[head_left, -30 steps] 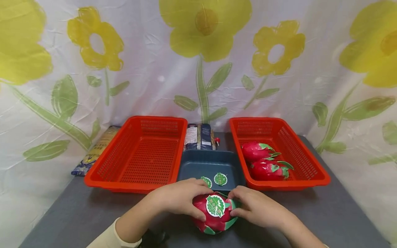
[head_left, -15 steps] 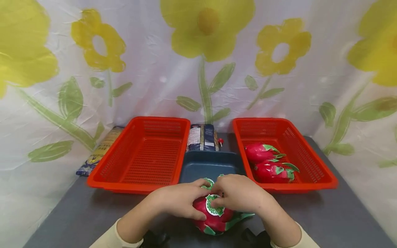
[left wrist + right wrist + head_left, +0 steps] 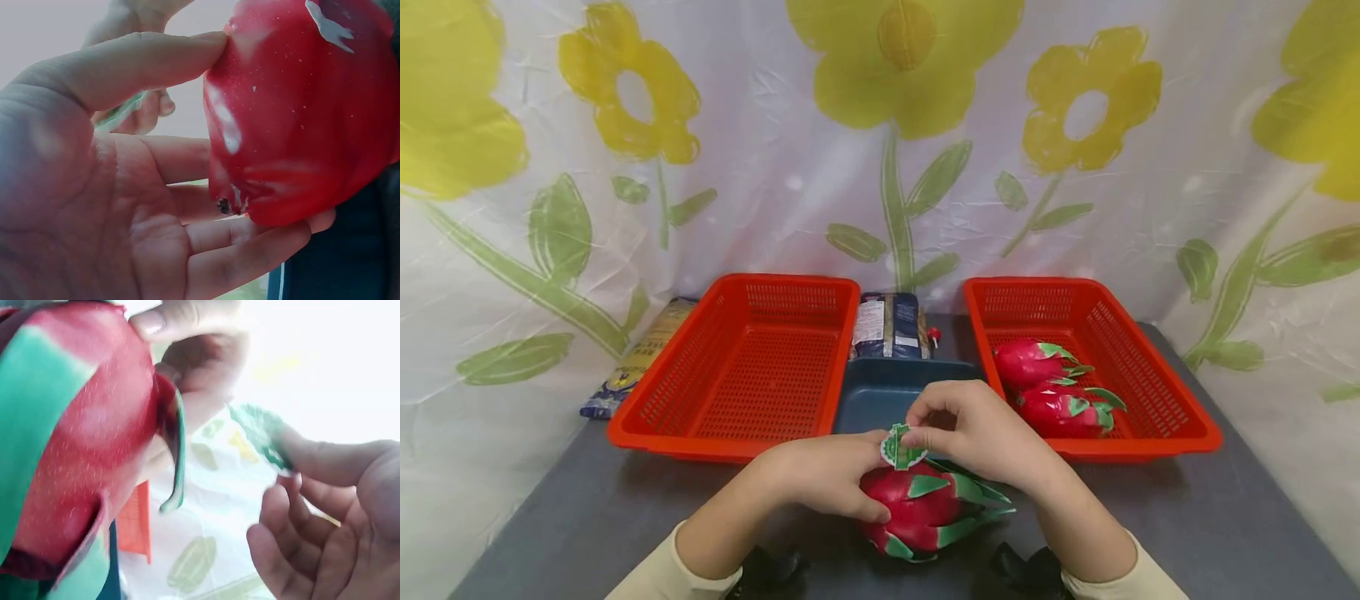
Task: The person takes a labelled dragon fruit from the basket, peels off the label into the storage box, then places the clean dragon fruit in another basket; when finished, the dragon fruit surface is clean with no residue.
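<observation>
A red dragon fruit (image 3: 917, 510) with green-tipped scales lies in front of me at the table's near side, its leafy end pointing right. My left hand (image 3: 823, 477) grips its left end, the thumb on the near side and the fingers on the far side, as the left wrist view of the dragon fruit (image 3: 300, 125) shows. Above the fruit, my right hand (image 3: 981, 433) pinches a round green-and-white sticker (image 3: 901, 448) between thumb and forefinger. In the right wrist view the sticker (image 3: 259, 434) is apart from the fruit, its edge blurred.
A blue tray (image 3: 880, 400) stands behind the hands, partly covered by them. At its left is a red basket (image 3: 760, 379); at its right another red basket (image 3: 1150, 392) contains two dragon fruits (image 3: 1063, 412). Packaged bags (image 3: 891, 325) lie at the back, one yellow bag (image 3: 640, 354) far left.
My right hand has moved from the fruit's leafy end to the sticker on its top and lifted that sticker off, up and away. The left hand keeps its grip on the fruit.
</observation>
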Demonstrator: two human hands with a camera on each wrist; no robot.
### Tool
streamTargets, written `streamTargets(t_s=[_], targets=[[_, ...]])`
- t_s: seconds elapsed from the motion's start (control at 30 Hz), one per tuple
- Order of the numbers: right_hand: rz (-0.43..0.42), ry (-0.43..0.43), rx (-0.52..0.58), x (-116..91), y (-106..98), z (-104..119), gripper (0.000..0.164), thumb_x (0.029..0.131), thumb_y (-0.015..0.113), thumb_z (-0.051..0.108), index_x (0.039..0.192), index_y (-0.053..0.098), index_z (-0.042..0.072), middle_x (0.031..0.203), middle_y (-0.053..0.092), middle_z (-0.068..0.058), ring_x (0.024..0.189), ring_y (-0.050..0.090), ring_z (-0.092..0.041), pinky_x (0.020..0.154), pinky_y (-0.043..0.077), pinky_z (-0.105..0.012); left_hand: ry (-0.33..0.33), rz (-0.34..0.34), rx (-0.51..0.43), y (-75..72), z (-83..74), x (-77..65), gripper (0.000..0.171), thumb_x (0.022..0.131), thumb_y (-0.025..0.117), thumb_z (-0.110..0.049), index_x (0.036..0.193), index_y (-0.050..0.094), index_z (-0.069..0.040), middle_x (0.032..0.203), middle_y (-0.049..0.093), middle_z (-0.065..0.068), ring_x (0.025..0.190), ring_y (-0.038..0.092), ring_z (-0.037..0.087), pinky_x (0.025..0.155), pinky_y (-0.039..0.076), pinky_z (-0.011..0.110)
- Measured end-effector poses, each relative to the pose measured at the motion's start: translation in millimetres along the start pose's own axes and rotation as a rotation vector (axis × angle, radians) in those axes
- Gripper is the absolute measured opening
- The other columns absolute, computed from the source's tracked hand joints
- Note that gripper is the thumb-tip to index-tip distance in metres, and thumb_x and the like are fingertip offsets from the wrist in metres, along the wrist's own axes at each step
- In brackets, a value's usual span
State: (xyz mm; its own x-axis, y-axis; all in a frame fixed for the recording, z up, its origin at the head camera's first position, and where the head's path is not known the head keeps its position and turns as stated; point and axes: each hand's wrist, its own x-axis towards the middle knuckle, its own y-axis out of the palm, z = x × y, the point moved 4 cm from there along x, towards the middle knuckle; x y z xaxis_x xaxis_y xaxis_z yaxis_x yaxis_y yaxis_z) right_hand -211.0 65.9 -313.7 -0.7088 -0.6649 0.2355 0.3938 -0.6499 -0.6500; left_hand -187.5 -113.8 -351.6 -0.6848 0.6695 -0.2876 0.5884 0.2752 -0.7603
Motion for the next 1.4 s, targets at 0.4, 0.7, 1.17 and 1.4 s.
streamTargets(t_s=[0.4,0.7,1.17,1.4], targets=[[-0.327,0.351,-0.181,36.9,24.3,-84.7,0.012,0.087,0.084,0.021,0.092,0.077,0.012,0.078,0.070,0.003,0.065,0.059,-0.015,0.058,0.053,-0.028,-0.052,0.008,0.120,-1.6,-4.8,0.0,0.075,0.080,0.083,-0.034,0.147,0.057,-0.011,0.146,0.051,-0.001,0.123,0.053,0.016,0.086,0.055,0.027],[-0.255,0.435,-0.257,47.3,36.5,-117.1,0.009,0.087,0.081,0.012,0.095,0.080,0.007,0.085,0.073,-0.004,0.073,0.061,-0.018,0.072,0.056,-0.036,-0.051,0.001,0.157,-1.5,-8.6,0.5,0.073,0.081,0.081,-0.037,0.146,0.057,-0.012,0.147,0.051,-0.001,0.123,0.053,0.016,0.088,0.054,0.030],[-0.090,0.411,-0.531,44.9,43.0,-120.1,0.028,0.090,0.077,0.020,0.107,0.076,-0.003,0.087,0.060,-0.014,0.086,0.057,-0.030,0.079,0.051,-0.045,-0.045,0.006,0.159,-1.3,-8.4,3.7,0.074,0.081,0.082,-0.037,0.146,0.057,-0.013,0.148,0.050,-0.001,0.123,0.053,0.015,0.087,0.055,0.030],[-0.202,0.257,-0.373,42.4,36.0,-93.1,0.051,0.093,0.075,0.019,0.139,0.061,0.000,0.115,0.063,-0.016,0.095,0.061,-0.026,0.085,0.056,-0.042,-0.060,0.014,0.087,0.8,-4.6,0.2,0.079,0.080,0.085,-0.035,0.151,0.052,-0.020,0.144,0.051,-0.003,0.121,0.053,0.014,0.078,0.055,0.026]])
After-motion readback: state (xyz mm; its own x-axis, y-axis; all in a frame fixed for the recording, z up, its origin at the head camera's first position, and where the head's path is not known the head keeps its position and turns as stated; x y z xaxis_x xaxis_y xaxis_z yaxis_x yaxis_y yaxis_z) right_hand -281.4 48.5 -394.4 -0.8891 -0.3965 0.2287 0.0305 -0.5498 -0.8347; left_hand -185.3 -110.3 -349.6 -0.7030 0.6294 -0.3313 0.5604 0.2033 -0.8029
